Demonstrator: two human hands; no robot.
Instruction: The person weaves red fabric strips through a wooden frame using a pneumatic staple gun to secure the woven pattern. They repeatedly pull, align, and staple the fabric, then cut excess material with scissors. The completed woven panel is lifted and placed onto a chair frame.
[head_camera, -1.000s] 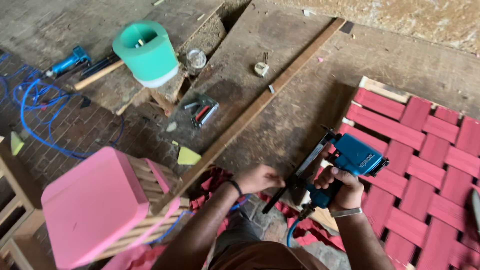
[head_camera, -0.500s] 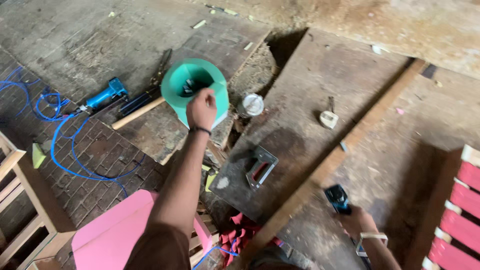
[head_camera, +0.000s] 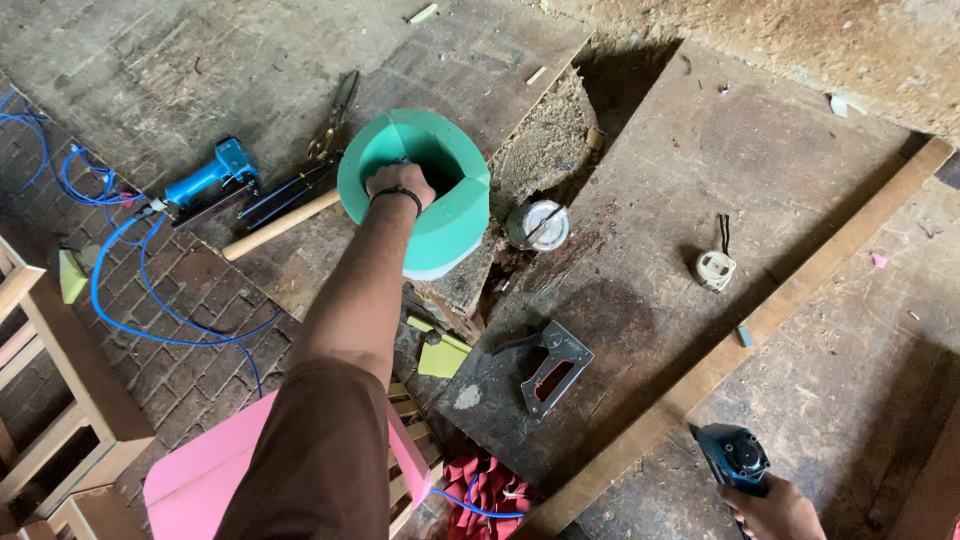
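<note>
My left hand (head_camera: 398, 186) reaches forward into the open top of a green foam cylinder (head_camera: 440, 215) that stands on a worn wooden board; the fingers are inside it and hidden. My right hand (head_camera: 772, 510) sits at the bottom right edge, wrapped around the handle of a blue pneumatic nail gun (head_camera: 733, 458). A long wooden strip (head_camera: 760, 320) runs diagonally between the two hands.
A manual staple gun (head_camera: 548, 366) lies on the board near a roll of tape (head_camera: 537, 224) and a small white spool (head_camera: 715, 268). At left are a second blue air tool (head_camera: 210, 180) with blue hose (head_camera: 140, 310), shears (head_camera: 335, 118), a hammer handle (head_camera: 280, 225), a pink cushion (head_camera: 215, 480) and wooden frames (head_camera: 50, 400).
My left hand has left the nail gun, reached up to the green foam cylinder and gone into its top. The view has swung left, pushing the right hand and nail gun to the bottom corner.
</note>
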